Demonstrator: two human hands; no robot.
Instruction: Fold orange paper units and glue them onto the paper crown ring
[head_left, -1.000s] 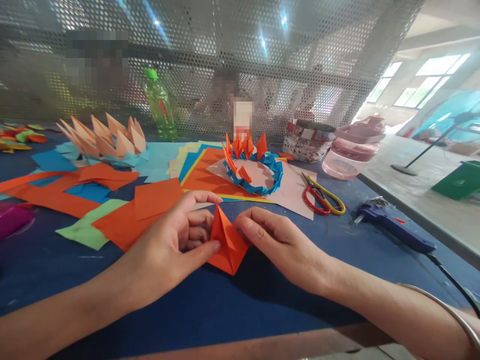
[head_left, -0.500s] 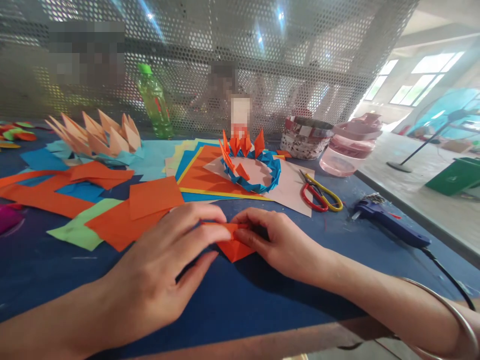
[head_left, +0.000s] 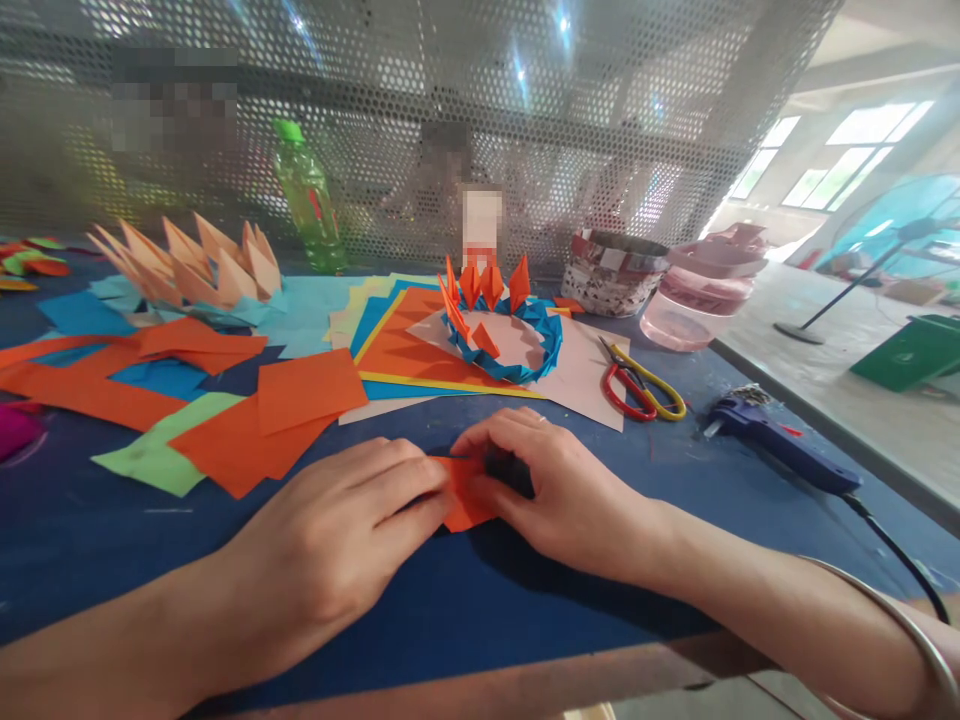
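Gripping a folded orange paper piece [head_left: 466,508] from opposite sides, the left hand [head_left: 330,540] and right hand [head_left: 574,490] were close together in front of the round blue-and-orange folded-paper ring [head_left: 551,345]; red-and-yellow-handled metal scissors [head_left: 636,376] lay to its right.

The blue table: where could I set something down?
The table has bare room from the left hand and right hand to its near edge, and between the right hand and glue gun. It's crowded beyond the left hand with overlapping paper sheets, and farther back around the blue paper ring.
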